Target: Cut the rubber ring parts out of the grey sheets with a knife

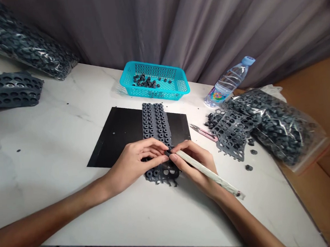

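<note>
My left hand (137, 156) pinches a small black rubber piece (168, 152) between thumb and fingertips. In my right hand (198, 162) lies a long tool with a pale, wrapped-looking handle (208, 171); its working tip is hidden at my fingers, close to the small piece. Beneath both hands a dark grey rubber sheet (155, 120) with rows of raised rings lies lengthwise. Its near end has open holes and ragged edges. Under the sheet is a flat black mat (111, 135) on the white table.
A turquoise basket (155, 93) holding several black pieces stands behind the mat. To the right are pink-handled snips (204, 132), a holed scrap sheet (231, 133), a tilted water bottle (230, 82) and a bag of parts (285, 125). Another bag (30, 42) and sheet (10, 90) lie left.
</note>
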`<state>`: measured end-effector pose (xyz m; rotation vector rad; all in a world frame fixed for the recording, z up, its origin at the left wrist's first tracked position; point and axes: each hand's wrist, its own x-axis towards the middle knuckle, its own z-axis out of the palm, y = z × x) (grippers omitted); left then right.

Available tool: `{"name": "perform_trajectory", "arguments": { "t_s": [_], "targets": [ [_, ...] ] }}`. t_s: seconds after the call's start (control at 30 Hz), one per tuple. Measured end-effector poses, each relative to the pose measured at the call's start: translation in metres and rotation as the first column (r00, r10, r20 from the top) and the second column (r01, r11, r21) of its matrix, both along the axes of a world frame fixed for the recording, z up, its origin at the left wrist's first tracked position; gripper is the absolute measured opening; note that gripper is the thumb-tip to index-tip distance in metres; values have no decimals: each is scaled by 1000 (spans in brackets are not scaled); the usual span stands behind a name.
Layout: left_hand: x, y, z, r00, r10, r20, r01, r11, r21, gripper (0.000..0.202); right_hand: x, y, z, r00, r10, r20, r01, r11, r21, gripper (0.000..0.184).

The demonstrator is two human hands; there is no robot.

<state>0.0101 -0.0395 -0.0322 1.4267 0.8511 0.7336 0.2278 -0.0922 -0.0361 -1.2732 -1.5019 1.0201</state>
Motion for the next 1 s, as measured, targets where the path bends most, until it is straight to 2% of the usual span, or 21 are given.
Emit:
{"name": "perform_trajectory", "arguments": {
  "t_s": [0.27,0.57,0.77,1.0],
  "targets": [
    [1,-7,5,1000,-6,23,3,991,131,21,0,-2,3,1000,16,16,-16,1000,-1,18],
    [-1,-7,7,1000,17,-12,-12,957,290,17,0,-2,11,999,42,18,-42,999,-14,18],
    [0,-6,5,999,46,11,-48,951,306,15,0,-3,15,1000,0,8,0,1000,-1,21],
    [1,-7,2,998,52,37,-61,946,317,17,2,-3,16,1000,24,4,-24,1000,18,18]
  ]
}}
